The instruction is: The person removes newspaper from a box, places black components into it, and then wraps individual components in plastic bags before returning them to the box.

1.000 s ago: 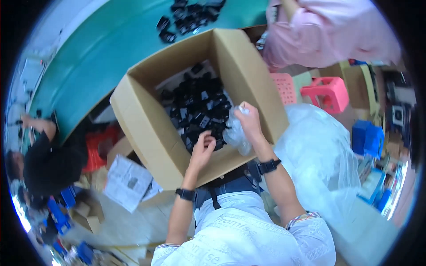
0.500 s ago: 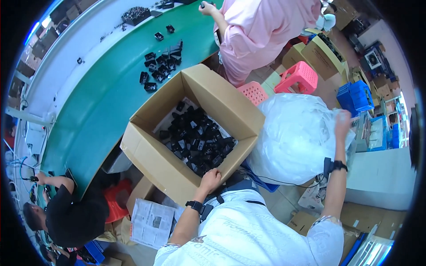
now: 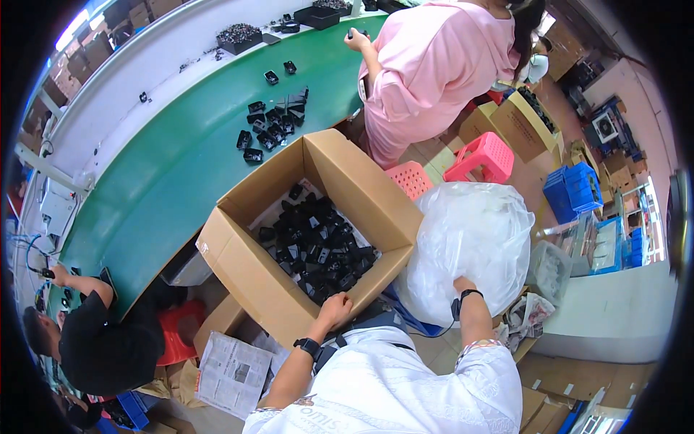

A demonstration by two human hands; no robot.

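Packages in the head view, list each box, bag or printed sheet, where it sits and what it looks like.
Open cardboard box: centre, brown, holding black parts; left hand on its near edge.
White plastic bag: right of the box, bulging, translucent; right hand at its lower edge.
Second cardboard box: upper right, brown, open.
Newspaper sheet: floor, lower left, grey print.

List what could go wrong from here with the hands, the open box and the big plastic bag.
1. The left hand grips the near wall of the cardboard box; leaning on that thin wall could buckle it or tip out the black parts.
2. The right hand presses into the full white plastic bag; the film might tear or the bag slump toward the pink stools.
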